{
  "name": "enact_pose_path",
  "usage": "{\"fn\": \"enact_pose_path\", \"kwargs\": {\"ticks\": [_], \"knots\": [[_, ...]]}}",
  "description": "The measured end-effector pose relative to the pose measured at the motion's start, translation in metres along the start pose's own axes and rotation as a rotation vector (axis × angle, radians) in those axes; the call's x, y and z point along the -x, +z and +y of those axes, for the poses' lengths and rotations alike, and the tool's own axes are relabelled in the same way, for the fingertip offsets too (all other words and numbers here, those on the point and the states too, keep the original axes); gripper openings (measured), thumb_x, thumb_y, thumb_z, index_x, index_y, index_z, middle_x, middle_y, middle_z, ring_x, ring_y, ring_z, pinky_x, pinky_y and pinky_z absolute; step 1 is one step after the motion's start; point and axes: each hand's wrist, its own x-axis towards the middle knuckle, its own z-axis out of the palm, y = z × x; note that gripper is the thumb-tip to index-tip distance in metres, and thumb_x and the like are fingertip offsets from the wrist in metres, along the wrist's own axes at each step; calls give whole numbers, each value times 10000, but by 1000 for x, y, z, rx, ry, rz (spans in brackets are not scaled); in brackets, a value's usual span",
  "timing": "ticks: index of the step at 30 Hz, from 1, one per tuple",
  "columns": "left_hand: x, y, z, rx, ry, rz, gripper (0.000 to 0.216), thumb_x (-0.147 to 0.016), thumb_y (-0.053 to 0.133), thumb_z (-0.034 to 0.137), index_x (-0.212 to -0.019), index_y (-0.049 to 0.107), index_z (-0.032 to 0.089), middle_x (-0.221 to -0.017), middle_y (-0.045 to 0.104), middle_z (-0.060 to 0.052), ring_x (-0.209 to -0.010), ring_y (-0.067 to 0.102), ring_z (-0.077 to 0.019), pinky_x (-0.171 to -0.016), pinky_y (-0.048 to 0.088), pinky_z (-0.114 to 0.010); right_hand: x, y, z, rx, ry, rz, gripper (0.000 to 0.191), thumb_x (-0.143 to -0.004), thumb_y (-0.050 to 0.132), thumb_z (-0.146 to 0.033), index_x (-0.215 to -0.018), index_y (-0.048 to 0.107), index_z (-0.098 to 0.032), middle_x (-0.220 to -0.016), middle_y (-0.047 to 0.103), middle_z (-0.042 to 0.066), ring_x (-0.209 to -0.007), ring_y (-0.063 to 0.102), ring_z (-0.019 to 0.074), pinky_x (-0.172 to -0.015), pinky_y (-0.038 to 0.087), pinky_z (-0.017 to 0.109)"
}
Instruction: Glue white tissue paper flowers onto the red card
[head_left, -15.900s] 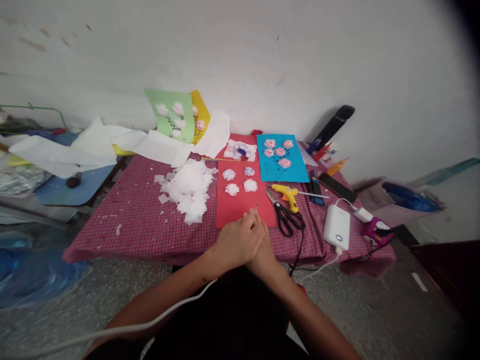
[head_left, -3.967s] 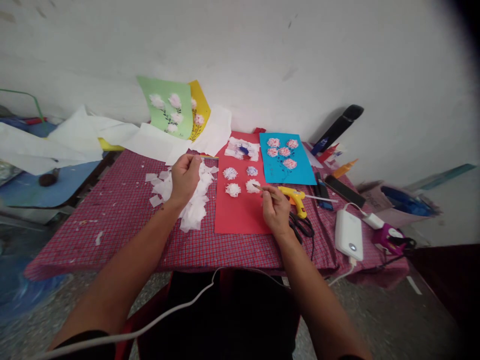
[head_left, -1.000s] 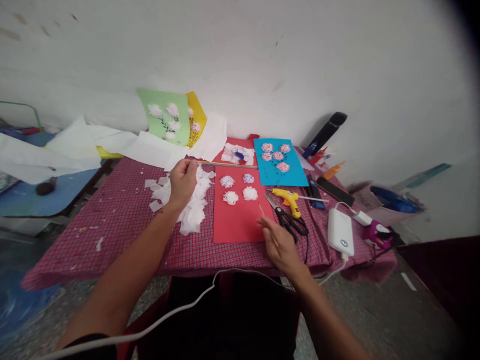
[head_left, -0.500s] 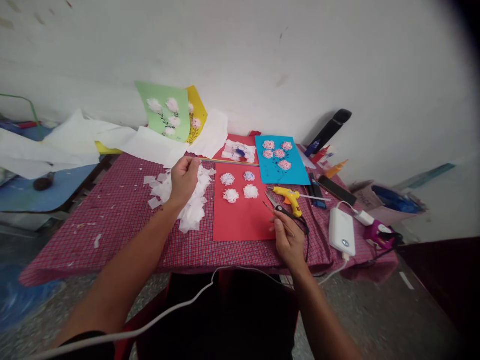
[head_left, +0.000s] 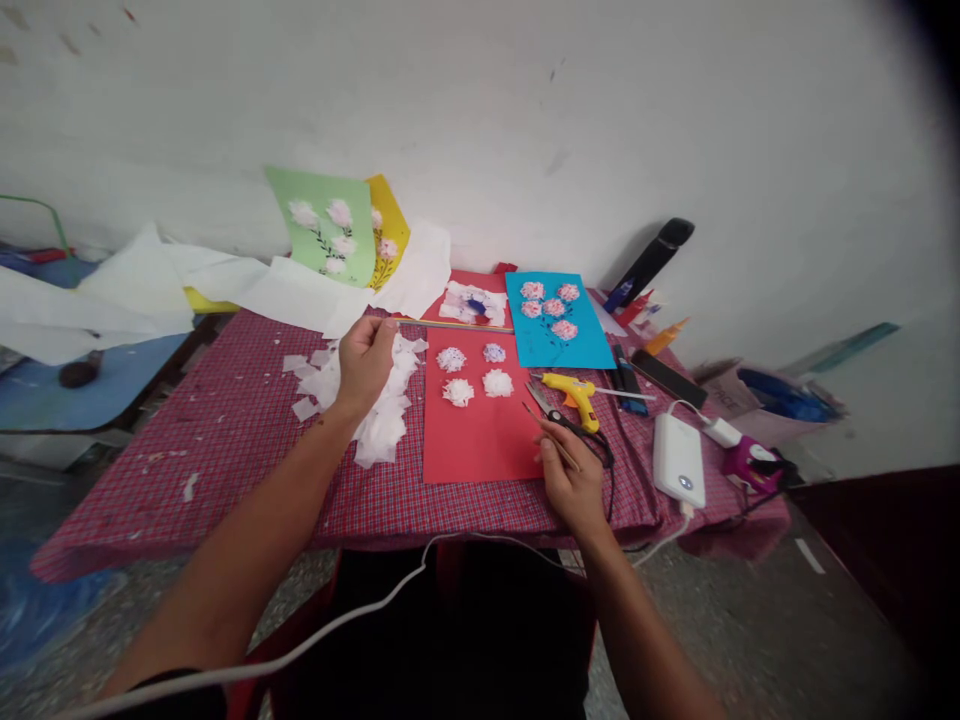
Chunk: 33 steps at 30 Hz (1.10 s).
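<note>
Four ruffled whitish paper flowers [head_left: 498, 383] lie grouped. Right hand [head_left: 576, 484] pinches one slim brown brush [head_left: 533, 414]; left hand [head_left: 365, 362] curls, contents unclear.

Person's own body: black clothing [head_left: 435, 645], white cable [head_left: 352, 617] across the front.
Cable taken as landmark: smooth white sheath, curved, looks thickest at its near end. Left sleeve [head_left: 169, 704]: black, short, its hem just behind the cable's near end; left forearm [head_left: 259, 535] bare past it. Small mark [head_left: 321, 421] close to the left wrist, beyond the cable. Right forearm [head_left: 637, 610]: bare, right of the cable. Left hand [head_left: 365, 365] and right hand [head_left: 576, 480]: bare, beyond the cable. Clothing below the cable: plain, seams too dark to make out.
</note>
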Motion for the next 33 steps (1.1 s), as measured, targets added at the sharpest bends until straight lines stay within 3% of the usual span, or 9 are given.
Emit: {"fn": "enact_pose_path", "kwargs": {"ticks": [9,19,28,33], "knots": [[0,0,3,-1,-5,2,274,-953,619,319,-709,541,219,-598,439,36,-554,443,-114,-494,342,-255,0,0,-2,45,-35,11,291,-1020,532,-288,-1270,668,-225,-981,764,67,-756,730,206,-730,617,363],[1,1,0,2,-32,15,256,-946,628,335,-726,571,217,-587,444,38,-515,403,-104,-461,320,-244,-4,-2,-8,84,-241,-13,278,-1012,540,-176,-1245,683,-229,-934,746,65,-812,712,201,-750,590,350],[0,3,-2,18,-38,36,257,-939,639,300,-704,577,216,-588,455,17,-537,418,-112,-460,334,-248,1,1,2,43,-150,-26,276,-1020,544,-205,-1267,660,-240,-989,784,60,-810,755,198,-777,622,356],[0,2,-1,-6,-28,37,259,-936,634,296,-700,569,213,-603,468,19,-555,430,-111,-476,341,-246,-1,-2,-7,62,-195,-24,216,-990,574,-195,-1169,687,-235,-1019,779,62,-898,755,210,-837,607,360]]}}
